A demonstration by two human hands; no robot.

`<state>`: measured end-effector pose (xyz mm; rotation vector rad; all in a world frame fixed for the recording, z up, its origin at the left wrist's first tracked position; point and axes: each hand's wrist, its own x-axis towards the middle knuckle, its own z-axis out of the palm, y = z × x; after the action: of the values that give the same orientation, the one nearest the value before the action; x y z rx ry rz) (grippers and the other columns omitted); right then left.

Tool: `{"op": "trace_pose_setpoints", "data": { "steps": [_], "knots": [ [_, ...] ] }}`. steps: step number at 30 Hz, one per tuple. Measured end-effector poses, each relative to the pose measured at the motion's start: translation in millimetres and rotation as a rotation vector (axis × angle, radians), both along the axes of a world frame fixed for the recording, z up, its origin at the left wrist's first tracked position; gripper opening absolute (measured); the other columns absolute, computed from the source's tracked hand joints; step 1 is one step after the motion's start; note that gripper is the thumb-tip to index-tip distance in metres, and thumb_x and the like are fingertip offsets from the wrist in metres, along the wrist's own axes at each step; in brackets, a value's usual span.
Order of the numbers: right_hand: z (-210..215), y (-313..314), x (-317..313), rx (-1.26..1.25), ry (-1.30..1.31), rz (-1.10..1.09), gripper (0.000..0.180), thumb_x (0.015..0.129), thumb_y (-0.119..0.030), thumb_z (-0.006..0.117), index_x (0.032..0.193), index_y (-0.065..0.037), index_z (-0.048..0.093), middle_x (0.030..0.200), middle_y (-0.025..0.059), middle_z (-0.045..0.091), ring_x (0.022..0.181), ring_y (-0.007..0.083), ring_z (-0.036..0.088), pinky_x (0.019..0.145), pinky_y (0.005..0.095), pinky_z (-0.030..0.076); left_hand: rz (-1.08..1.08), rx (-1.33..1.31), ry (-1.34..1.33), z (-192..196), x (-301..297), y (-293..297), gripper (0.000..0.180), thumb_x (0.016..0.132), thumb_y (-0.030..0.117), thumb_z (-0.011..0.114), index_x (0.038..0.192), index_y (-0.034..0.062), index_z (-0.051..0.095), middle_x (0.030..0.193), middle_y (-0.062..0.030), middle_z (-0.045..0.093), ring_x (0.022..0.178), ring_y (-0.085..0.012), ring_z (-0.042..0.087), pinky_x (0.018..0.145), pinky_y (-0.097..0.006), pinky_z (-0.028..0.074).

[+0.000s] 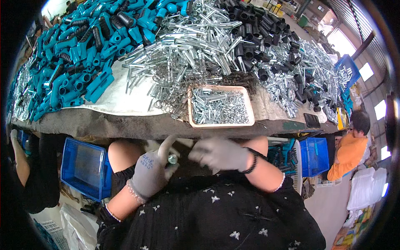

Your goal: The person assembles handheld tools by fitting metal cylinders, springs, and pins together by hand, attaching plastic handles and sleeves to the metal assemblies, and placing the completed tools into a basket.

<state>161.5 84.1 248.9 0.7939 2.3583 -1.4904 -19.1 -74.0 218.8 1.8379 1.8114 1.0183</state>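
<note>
My left hand (pixel 151 170), in a light grey glove, is closed round a small shiny metal rod (pixel 172 158) whose round end faces up. Its index finger sticks out past the rod, toward the table edge. A short way to the right is my right hand (pixel 221 154), gloved too and apart from the left one. Motion blurs its fingers, so whether they hold anything does not show. Just beyond the hands, a shallow white tray (pixel 190 118) of small metal pins and rings sits at the front of the table.
Teal plastic handles (pixel 79 54) are heaped at the left, metal tubes (pixel 187 46) in the middle and black sleeves (pixel 262 37) farther right. Dark springs (pixel 239 81) lie behind the tray. Blue crates stand low at left (pixel 66 179) and right (pixel 314 156). A person in orange (pixel 350 152) sits at the right.
</note>
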Motion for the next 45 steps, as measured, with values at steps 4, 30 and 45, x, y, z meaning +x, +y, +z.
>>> {"op": "trace_pose_setpoints", "data": {
  "steps": [4,30,45],
  "knots": [
    [51,58,-2,0.352,0.45,-0.558,0.028,0.094,-0.024,0.062,0.102,0.002,0.07,0.081,0.0088,0.069,0.066,0.0139,0.063,0.063,0.0283,0.05,0.079,-0.136,0.198,-25,1,-5,0.064,0.079,0.008,0.072,0.137,0.0036,0.046,0.093,-0.0213,0.068,0.083,-0.0396,0.067,0.07,-0.044,0.053],
    [14,232,-39,0.358,0.773,-0.573,0.018,0.082,-0.007,0.077,0.094,0.0,0.066,0.079,0.0085,0.068,0.068,0.0156,0.064,0.067,0.0284,0.052,-0.113,-0.839,-1.058,-152,-9,17,0.019,0.086,0.002,0.063,0.105,0.0027,0.062,0.096,-0.0047,0.063,0.081,-0.0157,0.06,0.075,-0.029,0.051],
    [-32,18,81,0.321,0.727,0.015,0.028,0.089,-0.016,0.069,0.116,-0.008,0.068,0.114,0.0145,0.066,0.105,0.0315,0.065,0.093,0.0402,0.051,0.003,-0.361,-0.908,-47,3,20,0.012,0.076,0.002,0.071,0.084,-0.0002,0.062,0.086,-0.0075,0.065,0.075,-0.0155,0.061,0.068,-0.028,0.05]
  ]
}}
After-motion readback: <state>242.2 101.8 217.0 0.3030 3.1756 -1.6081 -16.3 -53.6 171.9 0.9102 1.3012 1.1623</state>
